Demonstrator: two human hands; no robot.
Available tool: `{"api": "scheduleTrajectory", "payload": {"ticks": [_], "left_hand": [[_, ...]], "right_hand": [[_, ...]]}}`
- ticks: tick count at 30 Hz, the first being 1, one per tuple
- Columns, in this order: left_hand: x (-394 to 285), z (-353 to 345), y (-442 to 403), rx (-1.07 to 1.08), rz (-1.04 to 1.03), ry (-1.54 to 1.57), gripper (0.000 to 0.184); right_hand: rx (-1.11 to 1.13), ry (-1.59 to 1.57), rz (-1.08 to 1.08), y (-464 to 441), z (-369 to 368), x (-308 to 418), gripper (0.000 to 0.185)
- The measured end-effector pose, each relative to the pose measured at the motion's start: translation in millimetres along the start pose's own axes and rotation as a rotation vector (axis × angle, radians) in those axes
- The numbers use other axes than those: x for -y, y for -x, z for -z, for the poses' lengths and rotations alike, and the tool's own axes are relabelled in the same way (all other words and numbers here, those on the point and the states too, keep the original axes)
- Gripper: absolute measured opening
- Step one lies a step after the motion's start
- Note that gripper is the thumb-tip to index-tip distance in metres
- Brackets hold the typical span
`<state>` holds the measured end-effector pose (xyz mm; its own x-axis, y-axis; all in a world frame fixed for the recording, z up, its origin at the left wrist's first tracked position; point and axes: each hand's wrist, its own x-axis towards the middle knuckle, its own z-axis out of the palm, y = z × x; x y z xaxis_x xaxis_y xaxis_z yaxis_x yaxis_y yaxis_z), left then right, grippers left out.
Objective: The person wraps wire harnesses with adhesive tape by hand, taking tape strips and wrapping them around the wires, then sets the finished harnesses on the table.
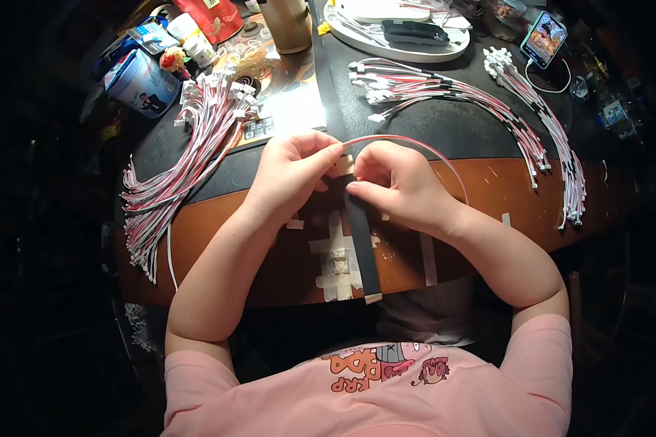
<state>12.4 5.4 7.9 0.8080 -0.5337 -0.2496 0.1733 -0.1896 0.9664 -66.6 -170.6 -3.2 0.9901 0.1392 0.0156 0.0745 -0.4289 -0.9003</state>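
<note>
My left hand [299, 164] is closed in a pinch on a thin red and white cable [408, 139], which arcs to the right over my right hand. My right hand [404, 182] is curled with thumb and forefinger close together, beside the upper part of a black strip [362, 244]. Whatever lies between its fingertips is too small to make out. The black strip runs toward the table's front edge, with tape at its ends. Left of the strip, a small pale piece [340, 261] is held on the brown table [408, 266] by crossed tape.
Bundles of cables lie at the left [189, 156], upper middle [444, 91] and right [550, 131]. Behind them stand a blue and white tub [144, 84], a tumbler [287, 25], a white tray [415, 55] and a lit phone [544, 40] with a white cord.
</note>
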Motion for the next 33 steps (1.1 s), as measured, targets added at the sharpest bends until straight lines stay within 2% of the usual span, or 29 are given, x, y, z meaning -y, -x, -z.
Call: {"api": "scheduleTrajectory", "payload": {"ticks": [4, 10, 14, 20, 25, 29, 30, 33], "left_hand": [[0, -6, 7, -0.041, -0.041, 0.017, 0.014], [1, -7, 9, -0.019, 0.023, 0.123, 0.013], [6, -4, 6, 0.026, 0.071, 0.285, 0.013], [7, -4, 5, 0.04, 0.074, 0.316, 0.012], [6, -5, 6, 0.044, 0.068, 0.311, 0.011], [-4, -8, 11, -0.049, -0.004, -0.094, 0.012], [-3, -9, 10, -0.049, -0.004, -0.094, 0.012], [8, -8, 3, -0.161, -0.72, -0.727, 0.012]], "right_hand": [[-0.109, -0.14, 0.16, -5, -3, -13, 0.025], [-0.14, -0.162, 0.163, 0, -3, -11, 0.029], [-0.261, 0.164, 0.538, -1, -5, -19, 0.029], [-0.281, 0.167, 0.606, -2, -8, -20, 0.023], [-0.267, 0.136, 0.51, -4, -6, -15, 0.017], [-0.338, 0.008, 0.603, 1, -2, -2, 0.016], [-0.338, 0.008, 0.603, 1, -1, -2, 0.016], [-0.452, -0.131, 0.435, 5, 4, -3, 0.017]]}}
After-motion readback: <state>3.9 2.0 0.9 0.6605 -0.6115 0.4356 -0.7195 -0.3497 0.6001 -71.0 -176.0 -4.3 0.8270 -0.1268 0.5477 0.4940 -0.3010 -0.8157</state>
